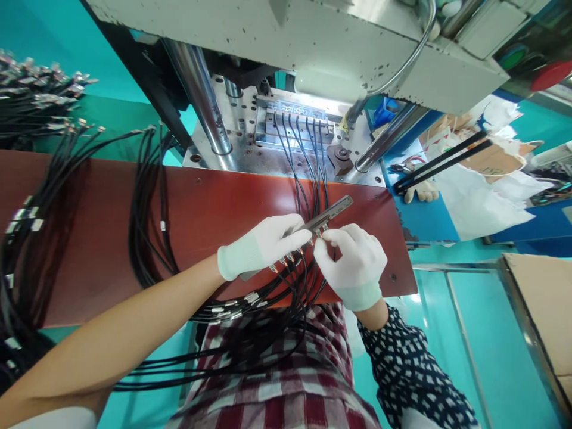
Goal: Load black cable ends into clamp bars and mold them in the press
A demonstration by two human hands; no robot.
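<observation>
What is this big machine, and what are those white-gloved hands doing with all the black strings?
This picture comes from a camera worn on a person's head, looking down at their own hands. Both hands wear white gloves. The left hand holds a narrow metal bar, and the right hand pinches the small metal end of a black cable beside it. The strings are thin black cables with metal tips, lying in bundles over a reddish-brown board. Behind the board stands a grey press machine with shiny steel posts. In it sits a metal block with a few cables already lying in a row.
</observation>
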